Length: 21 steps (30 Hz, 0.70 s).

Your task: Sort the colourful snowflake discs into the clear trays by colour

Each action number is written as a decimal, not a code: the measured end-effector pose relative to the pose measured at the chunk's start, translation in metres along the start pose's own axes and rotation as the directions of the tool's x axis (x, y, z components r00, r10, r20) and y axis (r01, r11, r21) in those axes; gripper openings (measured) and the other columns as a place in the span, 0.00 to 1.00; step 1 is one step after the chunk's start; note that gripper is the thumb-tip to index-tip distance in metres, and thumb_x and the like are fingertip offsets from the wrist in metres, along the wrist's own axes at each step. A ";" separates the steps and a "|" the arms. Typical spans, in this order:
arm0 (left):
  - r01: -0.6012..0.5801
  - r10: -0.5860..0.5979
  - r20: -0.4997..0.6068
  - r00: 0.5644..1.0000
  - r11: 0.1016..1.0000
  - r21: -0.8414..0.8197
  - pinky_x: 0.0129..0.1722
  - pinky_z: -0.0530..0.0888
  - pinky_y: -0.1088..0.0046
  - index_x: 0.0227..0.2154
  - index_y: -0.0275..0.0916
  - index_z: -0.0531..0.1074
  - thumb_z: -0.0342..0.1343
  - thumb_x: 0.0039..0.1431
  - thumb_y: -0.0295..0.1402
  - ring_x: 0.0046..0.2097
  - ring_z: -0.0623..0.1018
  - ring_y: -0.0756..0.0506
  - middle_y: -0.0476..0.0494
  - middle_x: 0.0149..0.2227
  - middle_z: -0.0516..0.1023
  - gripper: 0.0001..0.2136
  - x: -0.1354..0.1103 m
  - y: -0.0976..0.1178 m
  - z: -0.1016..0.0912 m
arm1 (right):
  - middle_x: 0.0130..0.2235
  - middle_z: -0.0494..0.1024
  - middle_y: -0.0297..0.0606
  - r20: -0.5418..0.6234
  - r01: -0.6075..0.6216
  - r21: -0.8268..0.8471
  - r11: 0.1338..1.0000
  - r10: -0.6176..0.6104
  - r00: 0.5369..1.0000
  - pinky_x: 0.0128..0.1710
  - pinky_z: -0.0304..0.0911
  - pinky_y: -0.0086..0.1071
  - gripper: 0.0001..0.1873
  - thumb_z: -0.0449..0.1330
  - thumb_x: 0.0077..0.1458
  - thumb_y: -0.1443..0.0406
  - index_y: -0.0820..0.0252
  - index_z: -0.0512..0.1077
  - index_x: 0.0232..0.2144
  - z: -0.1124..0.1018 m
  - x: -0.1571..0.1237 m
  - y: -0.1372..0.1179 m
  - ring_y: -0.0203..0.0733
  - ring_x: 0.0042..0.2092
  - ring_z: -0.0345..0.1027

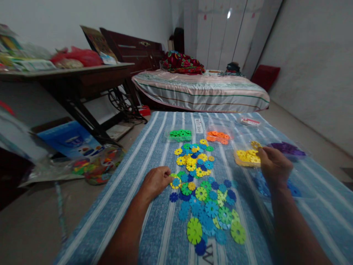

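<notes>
A heap of flat plastic snowflake discs (202, 191) in yellow, green and blue lies on a blue striped cloth (154, 147). My left hand (156, 180) rests at the heap's left edge, fingers curled and pinched on a yellow disc (175, 182). My right hand (273, 163) hovers over a clear bag of yellow discs (246, 156), fingers closed around one yellow disc (255, 144). Clear bags hold green discs (180, 134), orange discs (218, 137), purple discs (288, 149) and blue discs (261, 186).
A bed (201, 90) with a striped cover stands beyond the cloth. A dark treadle table (74, 79) piled with things is at the left. A bag of colourful toys (96, 169) and a blue box (68, 140) lie on the floor at left.
</notes>
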<state>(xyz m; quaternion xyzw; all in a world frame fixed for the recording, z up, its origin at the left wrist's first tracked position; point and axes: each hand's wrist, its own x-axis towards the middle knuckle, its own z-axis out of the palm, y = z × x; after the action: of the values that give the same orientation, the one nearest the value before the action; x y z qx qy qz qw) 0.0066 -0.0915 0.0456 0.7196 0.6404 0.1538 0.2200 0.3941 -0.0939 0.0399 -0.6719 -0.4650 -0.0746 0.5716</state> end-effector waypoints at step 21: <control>0.001 -0.012 0.184 0.983 0.998 0.059 0.30 0.63 0.75 0.31 0.42 0.76 0.60 0.43 0.33 0.32 0.74 0.47 0.51 0.29 0.76 0.10 -0.005 0.007 -0.001 | 0.26 0.80 0.38 0.178 -0.260 0.160 0.952 0.232 0.956 0.33 0.70 0.36 0.19 0.64 0.48 0.52 0.62 0.79 0.32 0.009 -0.003 0.016 0.46 0.29 0.76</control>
<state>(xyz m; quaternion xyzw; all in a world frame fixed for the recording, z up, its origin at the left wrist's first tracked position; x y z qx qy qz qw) 0.0115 -0.0970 0.0500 0.7349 0.6238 0.0670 0.2576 0.4000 -0.0868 0.0237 -0.6736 -0.4260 0.0933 0.5968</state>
